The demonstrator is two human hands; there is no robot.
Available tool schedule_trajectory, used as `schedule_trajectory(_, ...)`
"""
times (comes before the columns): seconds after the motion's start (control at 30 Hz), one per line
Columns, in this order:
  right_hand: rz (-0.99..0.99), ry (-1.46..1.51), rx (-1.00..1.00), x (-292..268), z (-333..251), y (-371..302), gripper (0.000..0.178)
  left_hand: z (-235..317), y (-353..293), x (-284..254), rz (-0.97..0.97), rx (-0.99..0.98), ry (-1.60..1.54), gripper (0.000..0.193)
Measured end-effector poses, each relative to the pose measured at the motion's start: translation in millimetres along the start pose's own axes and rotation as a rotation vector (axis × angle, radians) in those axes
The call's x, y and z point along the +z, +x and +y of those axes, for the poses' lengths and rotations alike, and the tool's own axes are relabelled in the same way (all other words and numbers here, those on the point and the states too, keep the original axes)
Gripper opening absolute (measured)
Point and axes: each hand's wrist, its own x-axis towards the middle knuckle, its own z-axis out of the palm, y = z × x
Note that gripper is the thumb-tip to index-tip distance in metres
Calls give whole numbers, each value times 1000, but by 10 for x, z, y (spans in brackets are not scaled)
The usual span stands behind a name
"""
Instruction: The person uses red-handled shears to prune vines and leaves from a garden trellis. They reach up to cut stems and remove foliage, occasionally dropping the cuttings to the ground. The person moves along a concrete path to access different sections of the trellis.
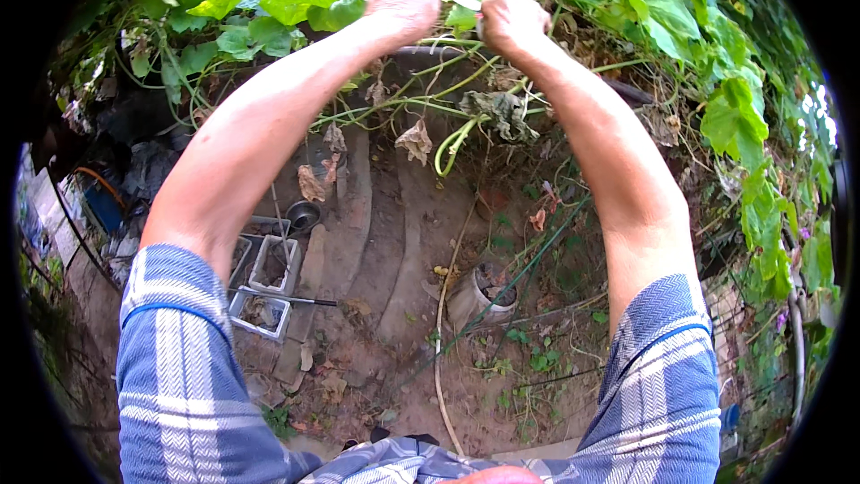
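Both my arms reach up and forward into a climbing vine with broad green leaves (305, 2). My left hand (403, 4) is closed among the leaves, and its fingertips are turned away, so what it grips is hidden. A short way to its right, my right hand (514, 25) is curled into a fist. A small pale and dark edge shows at its thumb side, too little to name. Between and behind the two hands lie leaves and thin stems. Below them hang dry brown leaves (415, 142) and a looped green stem (455, 145).
On the ground at left stand white rectangular tubs (276, 264) and a dark round pot (303, 214). A white bucket (484, 294) stands right of centre. A long pale stick (440, 332) and a green cord (502, 291) cross the space below. Dense foliage (735, 121) fills the right side.
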Motion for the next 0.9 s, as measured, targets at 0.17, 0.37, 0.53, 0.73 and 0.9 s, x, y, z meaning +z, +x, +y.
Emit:
schedule_trajectory(0.17,121,275,-54,18,-384,-912,34,-405,-676,-333,157,42,-138,30)
schedule_trajectory(0.37,-140,937,7,222,-813,-3496,27,-947,-3650,-401,-164,-59,-161,16)
schedule_trajectory(0.53,-805,785,555,739,-927,-5839,31,-1225,-7070,-1044,-1184,-594,120,46)
schedule_trajectory(0.73,-1296,374,1102,446,-927,-8082,52,-607,-8279,-849,-1605,-708,-81,38)
schedule_trajectory(0.9,-1229,396,1362,101,-863,-8003,44,-734,-8442,-208,-1669,-611,-195,31)
